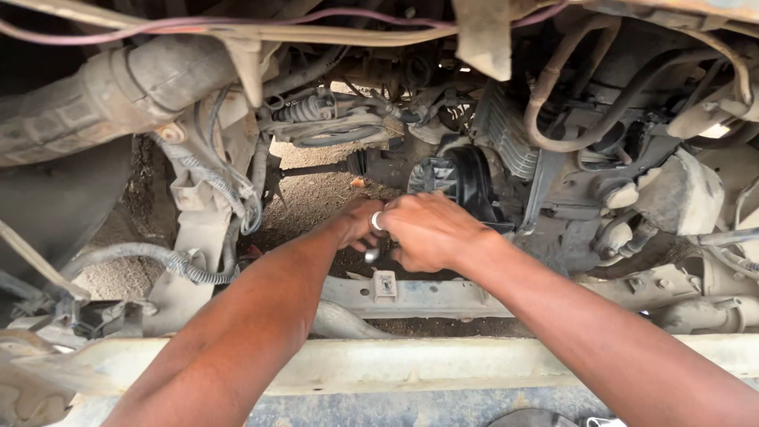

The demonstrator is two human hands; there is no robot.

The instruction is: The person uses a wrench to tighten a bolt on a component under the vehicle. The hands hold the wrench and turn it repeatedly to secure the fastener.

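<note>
While both arms reach down into the open engine bay, the left hand (pixel 360 225) and right hand (pixel 431 232) meet in the middle, touching each other. Together they hold a small shiny metal tool (pixel 375 237), maybe a socket wrench, though the fingers hide most of it. Both grips are pressed tight around it. Just behind the hands sits a black round engine part (pixel 458 178). Below them runs a dusty metal crossbar (pixel 443 299). Sandy ground (pixel 316 194) shows underneath.
</note>
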